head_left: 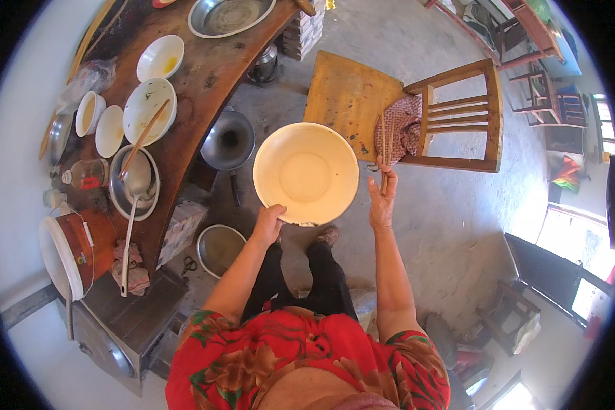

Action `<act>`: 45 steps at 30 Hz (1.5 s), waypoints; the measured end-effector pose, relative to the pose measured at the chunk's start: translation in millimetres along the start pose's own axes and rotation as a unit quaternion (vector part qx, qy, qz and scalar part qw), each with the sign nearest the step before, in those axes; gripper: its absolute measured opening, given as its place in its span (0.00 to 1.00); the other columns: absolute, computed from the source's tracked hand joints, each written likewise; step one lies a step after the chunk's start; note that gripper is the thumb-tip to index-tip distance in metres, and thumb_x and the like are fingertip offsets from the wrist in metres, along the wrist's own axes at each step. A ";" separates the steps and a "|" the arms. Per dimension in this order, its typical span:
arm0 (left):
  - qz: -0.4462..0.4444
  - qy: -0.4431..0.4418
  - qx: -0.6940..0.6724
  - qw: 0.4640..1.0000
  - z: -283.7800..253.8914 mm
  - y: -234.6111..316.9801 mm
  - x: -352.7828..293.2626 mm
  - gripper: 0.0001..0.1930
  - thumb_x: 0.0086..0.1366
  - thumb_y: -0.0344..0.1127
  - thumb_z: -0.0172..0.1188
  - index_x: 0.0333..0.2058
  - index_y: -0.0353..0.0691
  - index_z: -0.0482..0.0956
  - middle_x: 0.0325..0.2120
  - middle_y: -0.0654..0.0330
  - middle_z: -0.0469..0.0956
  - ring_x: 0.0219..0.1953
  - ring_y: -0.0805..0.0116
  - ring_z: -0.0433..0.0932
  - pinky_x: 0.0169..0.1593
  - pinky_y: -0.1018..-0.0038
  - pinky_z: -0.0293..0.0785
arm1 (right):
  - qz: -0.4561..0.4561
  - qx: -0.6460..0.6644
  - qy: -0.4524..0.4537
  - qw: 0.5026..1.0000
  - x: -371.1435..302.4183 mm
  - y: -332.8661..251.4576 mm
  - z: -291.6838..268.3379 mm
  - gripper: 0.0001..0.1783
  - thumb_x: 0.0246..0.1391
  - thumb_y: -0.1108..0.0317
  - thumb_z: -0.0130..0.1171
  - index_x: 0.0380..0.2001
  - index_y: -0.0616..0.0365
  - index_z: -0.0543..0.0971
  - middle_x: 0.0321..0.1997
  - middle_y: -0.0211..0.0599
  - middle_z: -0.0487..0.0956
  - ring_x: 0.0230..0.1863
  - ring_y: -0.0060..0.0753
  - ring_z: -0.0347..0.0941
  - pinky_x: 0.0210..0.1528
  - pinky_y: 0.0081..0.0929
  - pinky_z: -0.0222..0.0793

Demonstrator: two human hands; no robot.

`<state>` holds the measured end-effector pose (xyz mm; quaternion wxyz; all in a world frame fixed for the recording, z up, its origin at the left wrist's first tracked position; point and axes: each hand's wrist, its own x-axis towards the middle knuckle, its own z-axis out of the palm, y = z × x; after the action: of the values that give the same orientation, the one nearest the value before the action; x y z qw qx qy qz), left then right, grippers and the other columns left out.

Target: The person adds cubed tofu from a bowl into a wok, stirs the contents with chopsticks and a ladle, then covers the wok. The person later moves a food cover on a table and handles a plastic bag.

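Note:
My left hand (271,223) grips the near-left rim of a wide cream-coloured basin (306,175), thumb over the edge. The basin is held out in front of me above the floor, tilted so its bare inside faces up. To its right, my right hand (383,191) is closed around a few wooden chopsticks (384,140), which point away from me. Just beyond that hand stands a wooden chair (348,92), with a red checked cloth (404,121) on its seat by the backrest.
On my left, a brown table (208,72) bears several white bowls (150,109) and a metal bowl (154,195) with a long-handled ladle (126,253). An orange bucket (97,246) is nearer me. A dark pan (227,140), metal basin (221,250) and scissors (189,265) are lower down.

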<state>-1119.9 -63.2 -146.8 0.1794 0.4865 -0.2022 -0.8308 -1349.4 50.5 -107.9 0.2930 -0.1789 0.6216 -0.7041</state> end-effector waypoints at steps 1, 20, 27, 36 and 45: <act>0.002 0.008 0.007 1.000 3.5 -1.5 10.9 0.24 0.50 0.21 0.49 0.49 0.28 0.63 0.42 0.48 0.72 0.43 0.58 0.75 0.45 0.68 0.74 | -0.012 -0.014 -0.007 1.000 4.5 1.0 -4.3 0.21 0.51 0.73 0.55 0.48 0.52 0.63 0.61 0.37 0.60 0.63 0.28 0.51 0.59 0.26 0.49; 0.013 0.021 -0.045 0.999 38.5 -51.3 204.5 0.23 0.56 0.38 0.61 0.49 0.39 0.66 0.43 0.55 0.73 0.43 0.58 0.75 0.45 0.59 0.74 | 0.117 -0.181 -0.140 0.966 37.2 115.0 -5.9 0.41 0.39 0.80 0.58 0.58 0.46 0.58 0.56 0.40 0.61 0.41 0.27 0.67 0.37 0.21 0.68; -0.006 0.039 -0.050 0.998 53.4 -51.2 225.3 0.25 0.56 0.39 0.61 0.50 0.37 0.64 0.45 0.53 0.71 0.47 0.56 0.71 0.48 0.54 0.70 | 0.036 -0.380 -0.135 0.914 2.1 95.8 -20.3 0.44 0.42 0.77 0.56 0.62 0.46 0.50 0.64 0.49 0.48 0.42 0.43 0.70 0.40 0.31 0.70; -0.008 0.044 0.049 0.998 55.6 -34.4 211.4 0.38 0.49 0.49 0.66 0.53 0.35 0.60 0.53 0.51 0.63 0.54 0.52 0.62 0.52 0.50 0.62 | 0.186 -0.277 -0.044 0.942 -119.8 25.4 -80.2 0.38 0.47 0.71 0.56 0.61 0.52 0.52 0.57 0.51 0.64 0.37 0.38 0.75 0.41 0.32 0.70; -0.067 -0.002 0.155 0.986 1.4 -33.7 98.1 0.26 0.56 0.48 0.58 0.49 0.41 0.63 0.41 0.56 0.66 0.45 0.58 0.68 0.39 0.59 0.72 | 0.369 -0.144 0.308 0.865 -367.6 -68.5 -194.4 0.33 0.51 0.70 0.51 0.60 0.59 0.52 0.40 0.43 0.72 0.29 0.34 0.74 0.27 0.28 0.74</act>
<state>-1169.9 -82.7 -235.6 0.0454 0.5189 -0.2964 -0.8005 -1201.3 437.4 -31.2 0.2960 0.2488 0.7955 -0.4665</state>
